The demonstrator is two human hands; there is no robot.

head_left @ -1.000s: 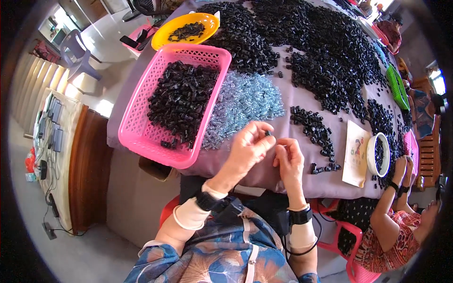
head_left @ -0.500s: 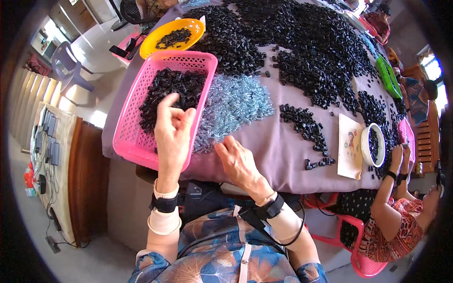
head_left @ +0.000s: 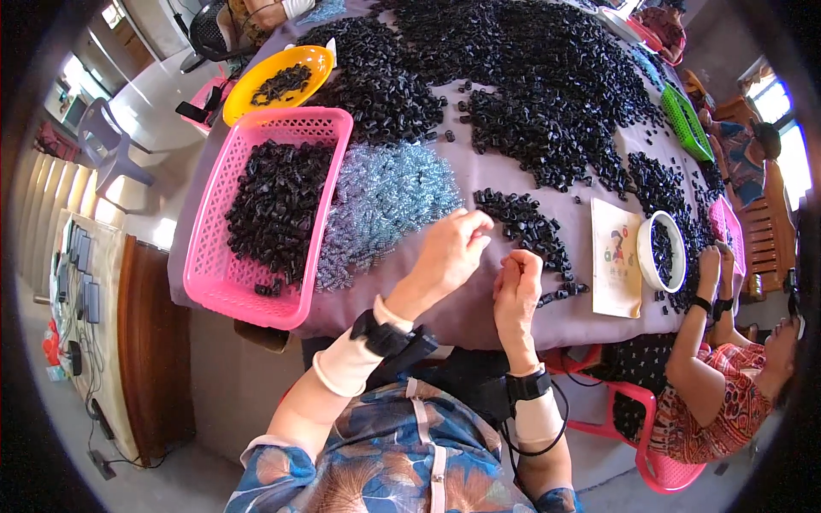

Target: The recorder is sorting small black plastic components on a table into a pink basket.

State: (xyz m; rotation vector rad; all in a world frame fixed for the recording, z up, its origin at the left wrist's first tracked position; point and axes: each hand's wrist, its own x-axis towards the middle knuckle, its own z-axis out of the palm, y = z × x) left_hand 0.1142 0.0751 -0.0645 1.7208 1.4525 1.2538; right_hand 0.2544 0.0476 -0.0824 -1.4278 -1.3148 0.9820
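Observation:
My left hand (head_left: 445, 255) hovers over the table's near edge, with thumb and fingers pinched. Just right of it is my right hand (head_left: 516, 301), fingers bent and pressed together; anything held in either is too small or hidden. Beyond both hands lies a small cluster of black plastic pieces (head_left: 523, 224). Left of my left hand spreads a heap of small, shiny pale-blue pieces (head_left: 385, 184), perhaps coils. Beside that heap stands a pink perforated basket (head_left: 203, 278) with many black pieces (head_left: 278, 201) in it.
A large heap of black pieces (head_left: 547, 77) covers the far table. A yellow plate (head_left: 239, 107) sits behind the basket. To the right are a paper booklet (head_left: 616, 286), a white bowl (head_left: 678, 282) and a green basket (head_left: 684, 120). Another person (head_left: 710, 385) sits at the right.
My left hand has left the pink basket and moved right, past the pale-blue heap. My right hand has also shifted right, and the two hands are now close together. The view has shifted slightly.

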